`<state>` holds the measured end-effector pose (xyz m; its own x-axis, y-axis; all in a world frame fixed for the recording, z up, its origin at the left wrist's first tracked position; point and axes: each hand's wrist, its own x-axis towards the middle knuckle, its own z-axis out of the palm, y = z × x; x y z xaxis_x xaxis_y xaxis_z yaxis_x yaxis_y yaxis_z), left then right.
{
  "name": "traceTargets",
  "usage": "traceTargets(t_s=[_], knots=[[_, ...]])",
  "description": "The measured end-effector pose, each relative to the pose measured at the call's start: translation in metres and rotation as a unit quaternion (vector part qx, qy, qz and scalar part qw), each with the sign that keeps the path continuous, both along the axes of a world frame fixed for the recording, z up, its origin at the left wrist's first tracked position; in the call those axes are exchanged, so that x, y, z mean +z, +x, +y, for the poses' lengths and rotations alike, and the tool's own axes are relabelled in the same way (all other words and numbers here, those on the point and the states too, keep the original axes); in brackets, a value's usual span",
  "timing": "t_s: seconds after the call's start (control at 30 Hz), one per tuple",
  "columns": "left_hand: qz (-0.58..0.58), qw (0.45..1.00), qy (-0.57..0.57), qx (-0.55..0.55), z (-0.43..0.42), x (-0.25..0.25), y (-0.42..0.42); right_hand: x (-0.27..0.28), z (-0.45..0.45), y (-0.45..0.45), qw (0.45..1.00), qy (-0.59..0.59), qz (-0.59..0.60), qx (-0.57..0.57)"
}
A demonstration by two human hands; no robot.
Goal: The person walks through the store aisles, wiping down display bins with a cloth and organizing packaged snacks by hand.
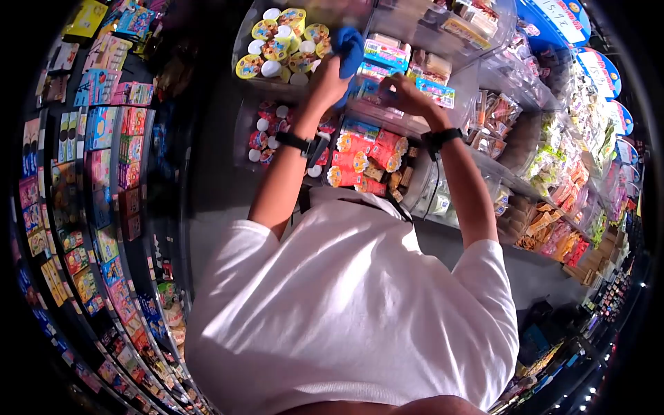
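My left hand (pixel 330 84) is closed around a blue cloth (pixel 351 47), which hangs at the divider between two clear bins. Just right of it, my right hand (pixel 409 95) reaches over a bin of blue and pink snack packets (pixel 384 55). Its fingers curl downward in shadow, and what they grip, if anything, is hidden. Yellow-lidded cups (pixel 277 48) fill the bin left of the cloth. Below my hands lie red-orange packets (pixel 349 161) in another bin. Each wrist wears a black band.
Red cups (pixel 261 135) with white lids sit in the lower left bin. Clear bins of wrapped snacks (pixel 553 155) run along the right, with blue price signs (pixel 598 72) above. Shelves of boxed sweets (pixel 100 187) stand on the left, across a grey floor (pixel 221 221).
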<state>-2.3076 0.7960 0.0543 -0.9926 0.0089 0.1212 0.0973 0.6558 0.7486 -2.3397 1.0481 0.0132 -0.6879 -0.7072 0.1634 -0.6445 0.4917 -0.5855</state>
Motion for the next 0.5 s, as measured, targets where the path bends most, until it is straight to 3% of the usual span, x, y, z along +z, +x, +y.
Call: traceTargets(t_s=[0.03,0.07,0.13,0.17,0.27,0.33,0.4,0.47,0.5], knots=[[-0.003,1.000,0.005,0.014,0.001,0.002,0.007,0.005,-0.001,0.000,0.992,-0.060,-0.099,0.057],[-0.006,1.000,0.010,0.029,0.000,0.003,0.008,0.007,-0.003,0.000,0.981,-0.018,-0.188,0.048],[0.021,0.997,0.031,0.072,0.002,-0.002,-0.001,0.001,-0.009,0.002,0.982,-0.027,-0.185,0.024],[0.042,0.995,0.039,0.087,0.006,-0.001,-0.009,-0.005,-0.014,0.002,0.994,-0.049,-0.097,0.031],[0.095,0.991,0.023,0.091,0.027,0.003,-0.034,0.006,-0.035,0.006,0.985,-0.028,-0.148,-0.089],[0.104,0.989,0.038,0.103,0.034,0.003,-0.045,0.008,-0.036,0.001,0.988,-0.003,-0.134,-0.073],[0.084,0.991,0.023,0.103,0.032,0.002,-0.046,0.008,-0.028,-0.021,0.999,0.007,-0.001,-0.048],[0.116,0.988,0.039,0.094,0.026,-0.007,-0.037,0.009,-0.010,-0.047,0.994,0.009,-0.009,-0.112],[0.075,0.988,0.065,0.120,0.027,-0.012,-0.017,0.021,0.000,-0.055,0.975,0.090,0.041,-0.200]])
